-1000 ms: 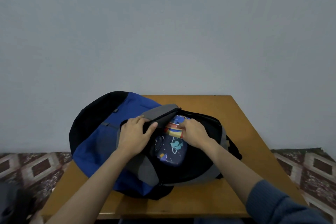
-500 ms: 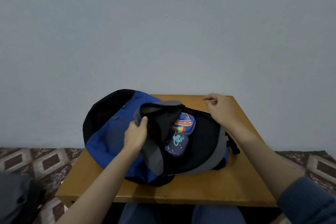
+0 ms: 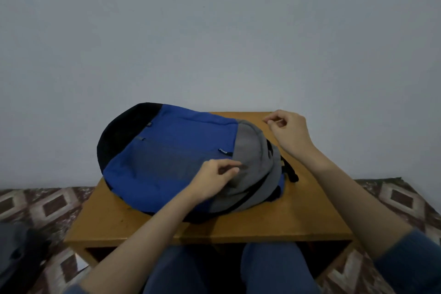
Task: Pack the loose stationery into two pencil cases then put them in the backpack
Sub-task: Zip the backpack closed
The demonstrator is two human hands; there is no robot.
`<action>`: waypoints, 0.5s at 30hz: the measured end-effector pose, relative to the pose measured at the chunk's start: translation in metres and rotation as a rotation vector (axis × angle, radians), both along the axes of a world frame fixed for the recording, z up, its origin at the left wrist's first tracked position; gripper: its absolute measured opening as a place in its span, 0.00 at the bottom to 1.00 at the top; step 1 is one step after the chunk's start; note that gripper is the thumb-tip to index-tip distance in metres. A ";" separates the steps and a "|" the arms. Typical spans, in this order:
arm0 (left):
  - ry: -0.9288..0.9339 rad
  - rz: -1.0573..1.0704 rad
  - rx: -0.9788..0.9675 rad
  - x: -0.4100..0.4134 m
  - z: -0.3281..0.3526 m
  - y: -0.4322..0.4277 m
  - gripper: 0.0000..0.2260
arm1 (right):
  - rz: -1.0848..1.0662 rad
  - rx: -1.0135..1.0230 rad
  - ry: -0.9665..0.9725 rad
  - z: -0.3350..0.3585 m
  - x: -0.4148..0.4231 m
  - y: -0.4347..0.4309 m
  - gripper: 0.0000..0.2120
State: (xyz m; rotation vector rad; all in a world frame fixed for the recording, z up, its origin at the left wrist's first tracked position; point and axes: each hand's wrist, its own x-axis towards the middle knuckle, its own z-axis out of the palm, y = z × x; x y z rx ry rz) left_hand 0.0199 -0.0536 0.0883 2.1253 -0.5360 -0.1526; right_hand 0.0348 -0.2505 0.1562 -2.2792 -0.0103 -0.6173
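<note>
While the blue, black and grey fabric backpack [image 3: 171,157] lies flat on the wooden table [image 3: 310,217] — long axis left to right, grey top end rightward — the left hand [image 3: 212,180] rests loosely bent on that grey end; the right hand [image 3: 290,131], just beyond it, hovers thumb to forefinger, holding what I cannot tell.

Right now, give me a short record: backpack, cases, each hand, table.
backpack: lies flat on the table, grey flap folded down; zip state unclear
cases: none in view
left hand: rests on the grey flap; grip unclear
right hand: raised beside the backpack's top end, fingers curled, nothing seen in them
table: wooden, backpack on it
</note>
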 end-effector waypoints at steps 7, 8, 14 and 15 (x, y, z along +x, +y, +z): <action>-0.114 0.106 0.255 -0.006 -0.006 0.062 0.12 | 0.147 -0.033 0.072 -0.028 -0.021 0.035 0.05; -0.122 0.094 0.317 -0.008 -0.010 0.065 0.14 | 0.178 -0.036 0.099 -0.034 -0.025 0.043 0.04; -0.351 -0.014 0.703 -0.012 -0.034 0.065 0.23 | 0.218 -0.128 0.270 -0.070 -0.061 0.085 0.12; -0.387 0.003 0.689 -0.011 -0.036 0.065 0.19 | 0.212 -0.165 0.313 -0.079 -0.067 0.092 0.14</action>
